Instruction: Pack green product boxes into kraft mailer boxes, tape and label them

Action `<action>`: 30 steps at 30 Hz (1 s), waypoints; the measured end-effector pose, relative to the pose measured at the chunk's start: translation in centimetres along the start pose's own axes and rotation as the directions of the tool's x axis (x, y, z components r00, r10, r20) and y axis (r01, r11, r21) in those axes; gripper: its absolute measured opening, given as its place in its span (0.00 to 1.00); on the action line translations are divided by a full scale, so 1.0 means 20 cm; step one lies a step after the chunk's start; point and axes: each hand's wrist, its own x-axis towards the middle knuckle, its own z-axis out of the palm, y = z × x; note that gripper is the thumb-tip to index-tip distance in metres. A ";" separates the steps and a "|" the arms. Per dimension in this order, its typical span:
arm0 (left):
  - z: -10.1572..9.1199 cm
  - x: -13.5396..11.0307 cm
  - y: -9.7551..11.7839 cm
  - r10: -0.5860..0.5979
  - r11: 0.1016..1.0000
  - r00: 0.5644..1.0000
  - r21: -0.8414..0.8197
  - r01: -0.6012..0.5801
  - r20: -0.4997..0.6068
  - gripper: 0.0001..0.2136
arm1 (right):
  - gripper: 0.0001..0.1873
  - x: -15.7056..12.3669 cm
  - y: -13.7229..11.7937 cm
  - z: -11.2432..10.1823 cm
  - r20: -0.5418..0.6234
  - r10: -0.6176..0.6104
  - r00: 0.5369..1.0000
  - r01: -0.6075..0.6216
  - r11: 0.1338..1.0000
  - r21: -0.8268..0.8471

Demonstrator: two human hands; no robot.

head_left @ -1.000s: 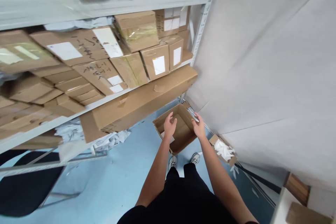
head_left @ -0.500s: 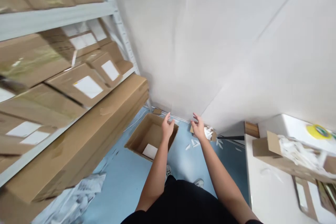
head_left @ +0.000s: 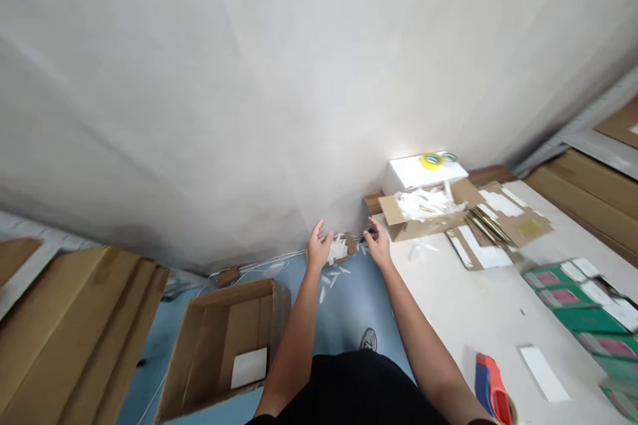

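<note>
Both arms reach forward, with nothing in either hand. My left hand has its fingers apart and shows just left of a small box of white pieces on the floor by the wall. At the left edge of the white table, my right hand is held with fingers spread. Left of my left forearm, an open cardboard box stands on the blue floor, a white rectangular item lying inside it.
The white table bears an open carton of white pieces, flattened cardboard, green boxes, a white slab and a tape dispenser. Yellow tape lies on a white box. Long cartons stand left.
My view has swung right, away from the left shelving and toward the table. The open cardboard box appears nearer and further left. Both hands stay raised and open.
</note>
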 end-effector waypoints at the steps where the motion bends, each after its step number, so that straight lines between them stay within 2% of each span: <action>1: 0.13 0.01 0.02 0.013 1.000 0.999 -0.003 -0.013 0.042 0.26 | 0.30 0.02 0.04 -0.12 -0.039 0.009 0.999 -0.009 1.000 -0.003; 4: 0.51 0.00 0.07 0.039 0.999 0.982 -0.012 -0.037 0.184 0.26 | 0.31 0.05 0.13 -0.46 -0.176 0.047 0.983 -0.050 0.999 -0.013; 7: 0.87 -0.04 0.11 0.050 0.999 0.940 -0.012 -0.049 0.339 0.26 | 0.31 0.03 0.20 -0.78 -0.327 0.100 0.940 -0.107 0.994 -0.002; 11: 1.27 -0.11 0.17 0.090 0.996 0.851 -0.030 -0.087 0.518 0.27 | 0.30 -0.04 0.27 -1.14 -0.512 0.150 0.846 -0.156 0.987 0.030; 14: 1.53 -0.15 0.18 0.111 0.993 0.765 -0.047 -0.105 0.634 0.26 | 0.29 -0.10 0.32 -1.34 -0.621 0.188 0.761 -0.205 0.978 0.045; 18: 1.83 -0.21 0.16 0.078 0.997 0.635 -0.042 -0.072 0.769 0.26 | 0.29 -0.18 0.39 -1.53 -0.747 0.223 0.626 -0.271 0.961 0.060; 22: 2.09 -0.24 0.17 0.062 0.998 0.459 -0.047 -0.043 0.886 0.23 | 0.30 -0.23 0.40 -1.65 -0.848 0.230 0.477 -0.330 0.941 0.070; 27: 2.36 -0.23 0.22 0.058 0.998 0.264 -0.047 -0.049 0.963 0.18 | 0.30 -0.26 0.38 -1.71 -0.931 0.207 0.302 -0.387 0.919 0.078; 30: 2.48 -0.26 0.22 0.074 0.997 0.152 -0.067 -0.050 0.986 0.19 | 0.30 -0.30 0.37 -1.71 -0.957 0.194 0.215 -0.426 0.901 0.087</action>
